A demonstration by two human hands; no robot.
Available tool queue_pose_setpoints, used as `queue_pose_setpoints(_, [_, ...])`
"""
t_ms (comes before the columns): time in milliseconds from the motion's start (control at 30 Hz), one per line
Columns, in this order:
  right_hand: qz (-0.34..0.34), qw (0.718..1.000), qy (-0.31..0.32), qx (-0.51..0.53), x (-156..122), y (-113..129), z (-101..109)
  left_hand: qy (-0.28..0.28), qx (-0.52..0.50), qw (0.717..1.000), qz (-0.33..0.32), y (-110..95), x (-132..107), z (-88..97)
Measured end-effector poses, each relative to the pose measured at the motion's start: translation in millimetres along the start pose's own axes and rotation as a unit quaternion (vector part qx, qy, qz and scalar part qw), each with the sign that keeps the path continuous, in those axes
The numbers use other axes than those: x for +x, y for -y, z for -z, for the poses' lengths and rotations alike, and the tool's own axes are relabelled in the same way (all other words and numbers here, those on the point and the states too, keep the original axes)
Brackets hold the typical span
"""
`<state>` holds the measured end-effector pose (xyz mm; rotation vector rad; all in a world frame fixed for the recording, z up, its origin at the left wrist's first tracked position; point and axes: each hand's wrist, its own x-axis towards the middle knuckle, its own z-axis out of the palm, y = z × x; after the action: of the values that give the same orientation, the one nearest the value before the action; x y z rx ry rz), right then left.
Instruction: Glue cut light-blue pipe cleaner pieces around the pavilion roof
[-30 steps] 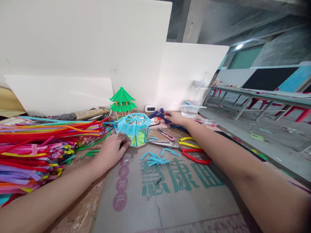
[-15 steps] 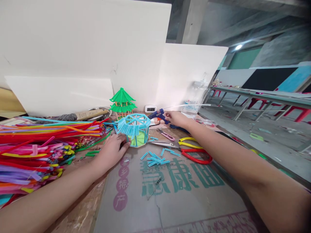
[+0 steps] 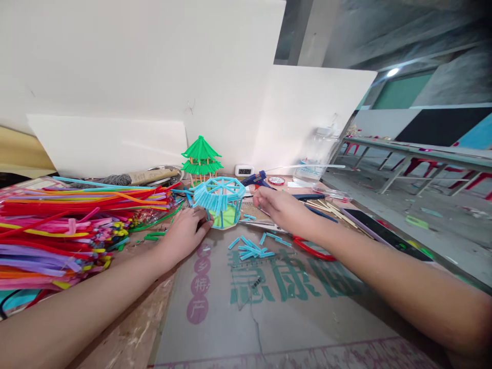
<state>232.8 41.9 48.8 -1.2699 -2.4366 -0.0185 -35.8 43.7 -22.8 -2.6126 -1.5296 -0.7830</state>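
My left hand point(image 3: 185, 231) grips the lower left edge of a small light-blue pavilion model point(image 3: 217, 197) made of pipe cleaners, with a green floor and a half-covered roof ring. To the model's right hovers my right hand point(image 3: 277, 206), thumb and fingers pinched together; whatever is between them is hidden. Beneath that hand and wrist lie scissors point(image 3: 313, 249), partly covered. Short cut blue pipe-cleaner pieces point(image 3: 251, 251) are scattered in front of the model. A dark blue glue gun point(image 3: 257, 179) with a long clear glue stick rests behind my right hand.
Bundles of colourful pipe cleaners point(image 3: 73, 225) fill the left side. Behind the model stand a green tiered tower point(image 3: 201, 149) and a small digital clock point(image 3: 244, 170). A clear plastic bottle point(image 3: 313, 159), thin wooden sticks point(image 3: 338, 210) and a phone point(image 3: 384, 233) are on the right.
My right hand has left the glue gun and come nearer, over the scissors. My left hand stays at the model. The view has shifted slightly, showing the phone and sticks.
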Motion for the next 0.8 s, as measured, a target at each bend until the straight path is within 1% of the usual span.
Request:
queue_pose_setpoints(100, [0.042, 0.999, 0.002, 0.032, -9.8, 14.7, -2.1, -0.002, -0.005, 1.0, -0.008, 0.7, -0.1, -0.2])
queue_pose_setpoints(233, [0.044, 0.997, 0.051, 0.025, -13.8, 21.4, -5.7, -0.007, -0.013, 1.0, -0.012, -0.1, 0.0, 0.3])
queue_pose_setpoints(300, [0.056, 0.995, 0.07, 0.037, -13.4, 23.1, -9.6, -0.009, -0.011, 1.0, -0.01, -1.1, 0.1, 0.8])
queue_pose_setpoints(433, [0.126, 0.988, 0.066, 0.061, -9.8, 27.2, -23.1, -0.009, -0.005, 1.0, -0.009, -2.2, 0.1, 1.3])
queue_pose_setpoints(533, [0.155, 0.983, 0.085, 0.045, -6.7, 29.5, -34.3, -0.004, -0.004, 1.0, -0.008, -2.2, 0.3, 1.2])
queue_pose_setpoints(633, [0.162, 0.982, 0.095, 0.032, -7.7, 32.7, -39.3, -0.003, -0.011, 1.0, -0.006, -2.9, 0.5, 1.4])
queue_pose_setpoints(700, [0.159, 0.984, 0.081, 0.024, -11.8, 36.5, -37.1, -0.006, -0.014, 1.0, -0.002, -3.6, 0.4, 1.8])
queue_pose_setpoints(767, [0.129, 0.99, 0.053, 0.036, -17.1, 40.8, -31.1, -0.01, -0.015, 1.0, -0.001, -4.2, 0.2, 2.0])
queue_pose_setpoints(800, [0.104, 0.992, 0.033, 0.061, -19.3, 42.8, -27.4, -0.011, -0.015, 1.0, -0.002, -4.4, 0.0, 2.0])
